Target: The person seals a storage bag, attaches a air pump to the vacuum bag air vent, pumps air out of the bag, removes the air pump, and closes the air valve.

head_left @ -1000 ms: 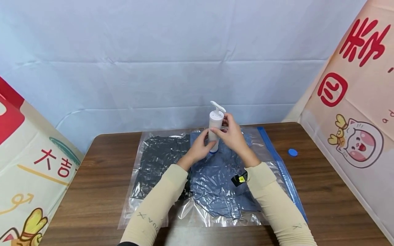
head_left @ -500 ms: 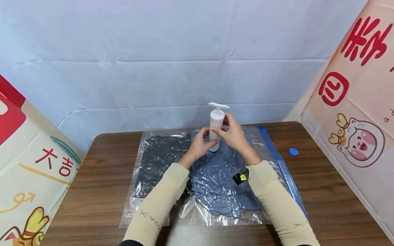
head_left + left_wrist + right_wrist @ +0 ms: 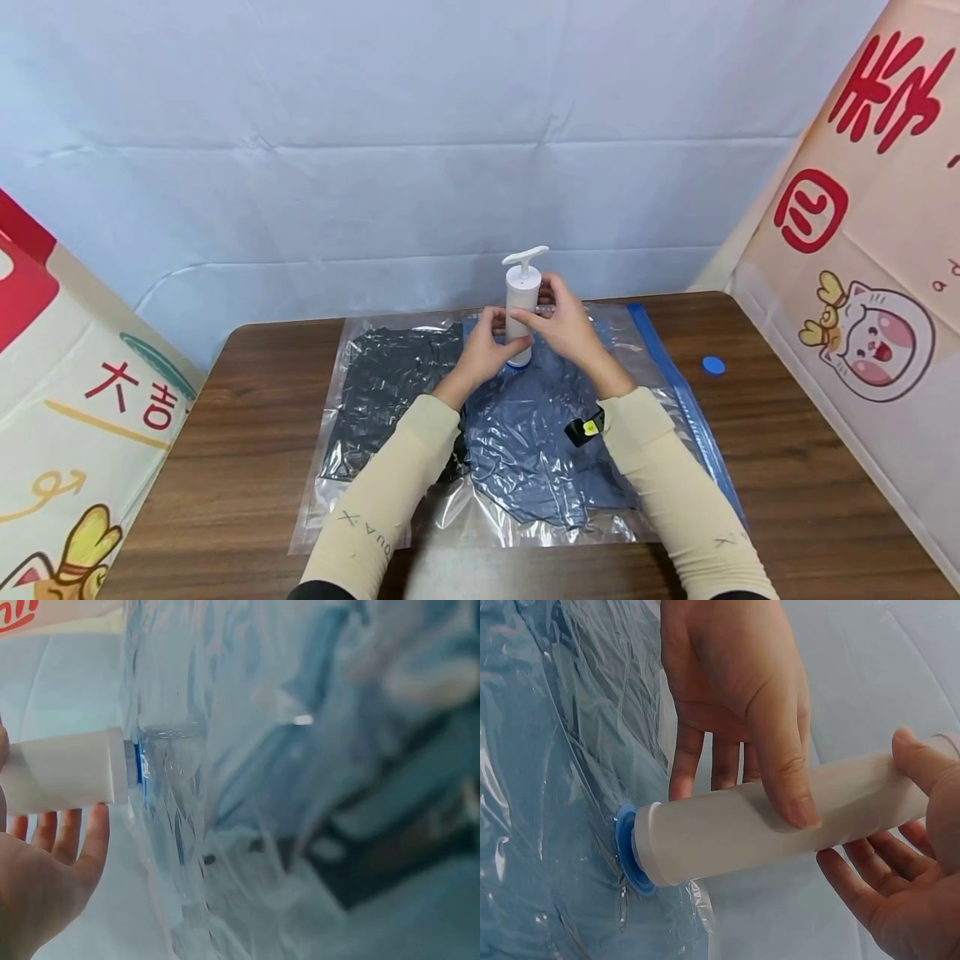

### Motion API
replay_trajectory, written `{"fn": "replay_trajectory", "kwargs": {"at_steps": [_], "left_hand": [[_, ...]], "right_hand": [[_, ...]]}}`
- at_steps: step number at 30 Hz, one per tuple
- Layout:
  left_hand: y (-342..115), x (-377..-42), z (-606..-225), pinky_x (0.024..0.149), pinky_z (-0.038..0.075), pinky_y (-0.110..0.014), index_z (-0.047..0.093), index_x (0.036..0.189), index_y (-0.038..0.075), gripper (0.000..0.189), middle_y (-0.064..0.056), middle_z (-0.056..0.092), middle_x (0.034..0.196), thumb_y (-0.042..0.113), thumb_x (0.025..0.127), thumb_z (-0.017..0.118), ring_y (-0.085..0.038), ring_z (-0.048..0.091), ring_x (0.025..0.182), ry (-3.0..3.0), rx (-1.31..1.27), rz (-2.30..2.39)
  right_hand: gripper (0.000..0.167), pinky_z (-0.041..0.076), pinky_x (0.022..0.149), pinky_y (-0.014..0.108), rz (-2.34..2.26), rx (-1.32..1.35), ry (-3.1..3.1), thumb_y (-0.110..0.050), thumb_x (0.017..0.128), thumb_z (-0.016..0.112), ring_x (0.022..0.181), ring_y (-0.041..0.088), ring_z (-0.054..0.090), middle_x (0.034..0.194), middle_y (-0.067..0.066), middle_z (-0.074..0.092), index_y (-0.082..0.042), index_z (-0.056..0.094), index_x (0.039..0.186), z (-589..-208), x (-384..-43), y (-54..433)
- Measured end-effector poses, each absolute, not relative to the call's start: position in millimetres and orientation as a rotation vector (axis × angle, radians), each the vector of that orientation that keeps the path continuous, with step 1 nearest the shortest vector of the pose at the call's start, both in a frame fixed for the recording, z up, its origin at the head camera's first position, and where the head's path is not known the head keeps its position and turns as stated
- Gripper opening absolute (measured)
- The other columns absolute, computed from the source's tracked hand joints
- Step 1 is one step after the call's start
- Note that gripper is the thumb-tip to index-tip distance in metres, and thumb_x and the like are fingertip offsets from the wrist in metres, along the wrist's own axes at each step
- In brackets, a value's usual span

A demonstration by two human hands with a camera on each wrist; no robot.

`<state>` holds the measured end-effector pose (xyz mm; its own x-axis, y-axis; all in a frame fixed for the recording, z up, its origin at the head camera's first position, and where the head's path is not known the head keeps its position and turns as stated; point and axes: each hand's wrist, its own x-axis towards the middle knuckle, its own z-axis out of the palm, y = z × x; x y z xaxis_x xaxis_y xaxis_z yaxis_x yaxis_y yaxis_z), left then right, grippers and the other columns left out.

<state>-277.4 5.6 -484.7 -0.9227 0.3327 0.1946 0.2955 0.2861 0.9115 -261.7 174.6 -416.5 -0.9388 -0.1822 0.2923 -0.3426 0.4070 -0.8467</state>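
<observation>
A white hand pump (image 3: 522, 304) with a T-shaped handle (image 3: 526, 255) stands nearly upright on the blue valve (image 3: 631, 851) of a clear vacuum storage bag (image 3: 450, 533). My left hand (image 3: 482, 348) grips the lower barrel, thumb in front and fingers behind. Higher up, my right hand (image 3: 567, 329) holds the same barrel from the other side. In the right wrist view the barrel's rimmed base meets the valve. Inside the bag lie a dark folded garment (image 3: 397, 367) on the left and a blue one (image 3: 525, 467) on the right.
A round blue cap (image 3: 713, 365) lies on the wooden table (image 3: 780, 467), right of the bag. The bag's blue zip edge (image 3: 678, 392) runs down its right side. A pale cloth backdrop (image 3: 375, 208) hangs behind the table, with printed sheets (image 3: 877, 250) at the sides.
The pump's handle has turned counterclockwise, its right end swinging from nearer to farther away. Both hands stay around the barrel at nearly the same place.
</observation>
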Motion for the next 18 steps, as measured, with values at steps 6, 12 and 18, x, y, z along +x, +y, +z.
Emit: {"fn": "replay_trajectory", "kwargs": {"at_steps": [6, 12, 18], "left_hand": [[-0.9, -280.1, -483.3, 0.098, 0.053, -0.041, 0.045, 0.146, 0.004, 0.056, -0.017, 0.057, 0.133, 0.020, 0.099, 0.070, -0.030, 0.058, 0.123, 2.483, 0.698, 1.743], [-3.3, -282.3, -485.2, 0.089, 0.056, -0.040, 0.049, 0.146, 0.003, 0.054, -0.018, 0.062, 0.121, 0.018, 0.099, 0.071, -0.030, 0.062, 0.110, 2.530, 0.701, 1.753], [-1.0, -280.4, -489.1, 0.095, 0.054, -0.045, 0.054, 0.142, 0.000, 0.050, -0.020, 0.059, 0.125, 0.018, 0.098, 0.071, -0.032, 0.059, 0.115, 2.560, 0.722, 1.727]], "right_hand": [[0.054, 0.049, 0.102, 0.054, 1.612, 0.469, -2.461, -0.014, 0.099, 0.068, 0.125, 0.041, 0.055, 0.134, 0.027, 0.055, 0.005, 0.044, 0.144, -414.6, -263.3, 175.4], [0.061, 0.050, 0.101, 0.053, 1.636, 0.472, -2.467, -0.013, 0.098, 0.071, 0.124, 0.040, 0.055, 0.135, 0.026, 0.054, 0.002, 0.042, 0.149, -417.5, -263.3, 174.6], [0.062, 0.048, 0.103, 0.054, 1.739, 0.415, -2.421, -0.008, 0.097, 0.071, 0.124, 0.043, 0.053, 0.135, 0.030, 0.050, 0.007, 0.036, 0.145, -418.3, -258.5, 170.5]]}}
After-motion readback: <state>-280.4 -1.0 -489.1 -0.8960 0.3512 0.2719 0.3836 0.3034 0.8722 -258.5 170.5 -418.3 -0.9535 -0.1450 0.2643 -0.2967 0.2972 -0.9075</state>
